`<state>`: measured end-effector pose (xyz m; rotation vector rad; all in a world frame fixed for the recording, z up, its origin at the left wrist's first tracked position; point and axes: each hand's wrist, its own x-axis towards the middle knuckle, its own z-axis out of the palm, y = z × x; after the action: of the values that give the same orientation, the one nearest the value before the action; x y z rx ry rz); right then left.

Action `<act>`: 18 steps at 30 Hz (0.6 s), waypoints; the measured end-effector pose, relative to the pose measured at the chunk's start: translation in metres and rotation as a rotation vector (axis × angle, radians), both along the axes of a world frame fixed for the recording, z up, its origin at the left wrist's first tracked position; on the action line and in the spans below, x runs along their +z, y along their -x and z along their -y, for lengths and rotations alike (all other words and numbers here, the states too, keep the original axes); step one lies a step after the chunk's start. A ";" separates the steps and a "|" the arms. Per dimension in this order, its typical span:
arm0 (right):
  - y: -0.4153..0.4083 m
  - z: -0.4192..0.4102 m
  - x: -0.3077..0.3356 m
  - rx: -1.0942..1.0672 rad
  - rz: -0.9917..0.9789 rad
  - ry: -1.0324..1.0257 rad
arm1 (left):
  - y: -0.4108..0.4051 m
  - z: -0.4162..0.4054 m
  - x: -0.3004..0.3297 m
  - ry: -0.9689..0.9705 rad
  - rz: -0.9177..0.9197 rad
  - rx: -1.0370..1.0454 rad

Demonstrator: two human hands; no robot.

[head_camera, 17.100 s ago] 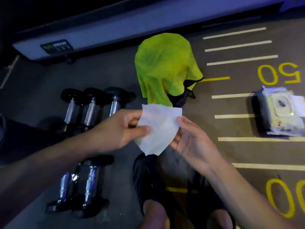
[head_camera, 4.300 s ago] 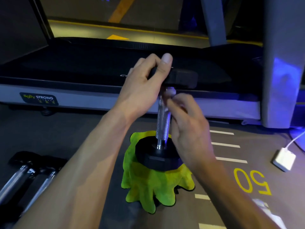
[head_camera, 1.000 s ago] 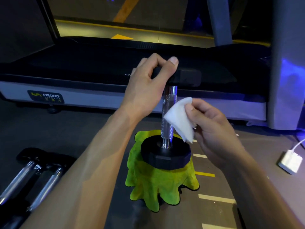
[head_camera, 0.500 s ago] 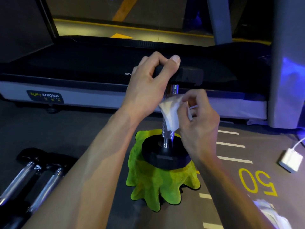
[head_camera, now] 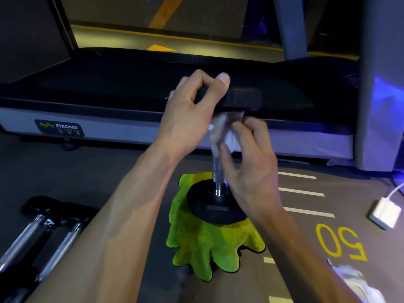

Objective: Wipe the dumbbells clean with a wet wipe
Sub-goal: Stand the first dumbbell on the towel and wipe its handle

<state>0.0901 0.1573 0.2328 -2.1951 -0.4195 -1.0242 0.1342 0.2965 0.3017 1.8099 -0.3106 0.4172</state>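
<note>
Progress: While one dumbbell (head_camera: 220, 149) stands upright under the wipe, the job looks partly done at best; the wipe is at the top of the metal handle, and nothing shows which parts are already clean.
Left to do: as I judge it, the lower handle, both black ends, and the other dumbbells (head_camera: 41, 232) lying on the floor to the left, which no hand touches.
Dumbbell: upright, its lower black end resting on a green cloth (head_camera: 209, 243), its upper end at the level of the treadmill deck behind it.
Wet wipe (head_camera: 227, 134): white, bunched around the top of the handle just under the upper end, between the two hands.
Left hand (head_camera: 192, 114): fingers and thumb curled over the upper black end, gripping it and holding the dumbbell steady.
Right hand (head_camera: 247, 162): fingers curled, pinching the wipe against the handle; it sits just right of the shaft, above the lower end and not touching it, as far as can be told.
Hands and dumbbell: left hand on top, right hand at the upper shaft, the two nearly touching.
Floor (head_camera: 109, 171): grey with white lines and a yellow "50".
Treadmill (head_camera: 109, 101): runs across behind the dumbbell.
White charger (head_camera: 384, 213): on the floor well to the right, cable attached.
Wipe pack (head_camera: 358, 281): partly in view at the lower right corner.
</note>
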 end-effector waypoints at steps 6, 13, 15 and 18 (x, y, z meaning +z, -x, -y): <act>-0.001 0.003 -0.002 -0.094 0.042 0.058 | -0.001 -0.007 -0.001 0.000 -0.022 0.025; -0.003 -0.007 0.007 0.023 0.121 0.047 | 0.002 -0.010 -0.001 -0.007 -0.014 -0.010; -0.004 -0.004 0.008 0.022 0.122 0.056 | 0.002 -0.008 -0.001 -0.010 -0.010 -0.010; -0.004 -0.002 0.007 0.018 0.095 0.083 | 0.002 -0.006 0.001 -0.012 -0.006 -0.004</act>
<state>0.0945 0.1591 0.2401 -2.2174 -0.5318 -1.1227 0.1324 0.3024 0.3022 1.8220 -0.3131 0.4073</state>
